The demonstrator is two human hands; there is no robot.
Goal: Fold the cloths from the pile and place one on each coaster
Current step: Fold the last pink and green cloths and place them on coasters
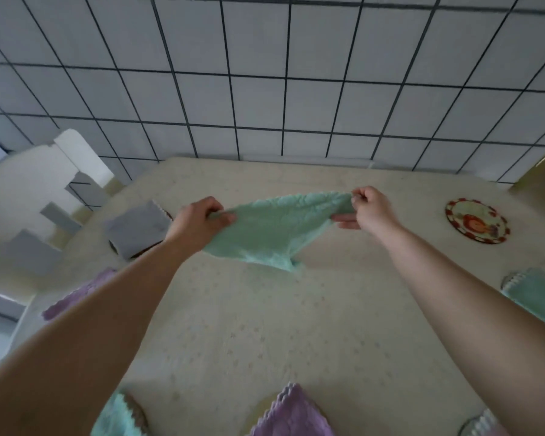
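A mint green cloth hangs stretched above the table, its lower corner drooping toward the tabletop. My left hand grips its left corner and my right hand pinches its right corner. A round coaster with a red checked rim lies bare at the right. A folded grey cloth sits on a coaster at the left. A folded purple cloth lies at the near edge on a coaster.
The table has a cream patterned cover. A purple cloth lies partly under my left forearm. Folded green cloths sit at the right edge and near left. A tiled wall rises behind; a white chair stands left.
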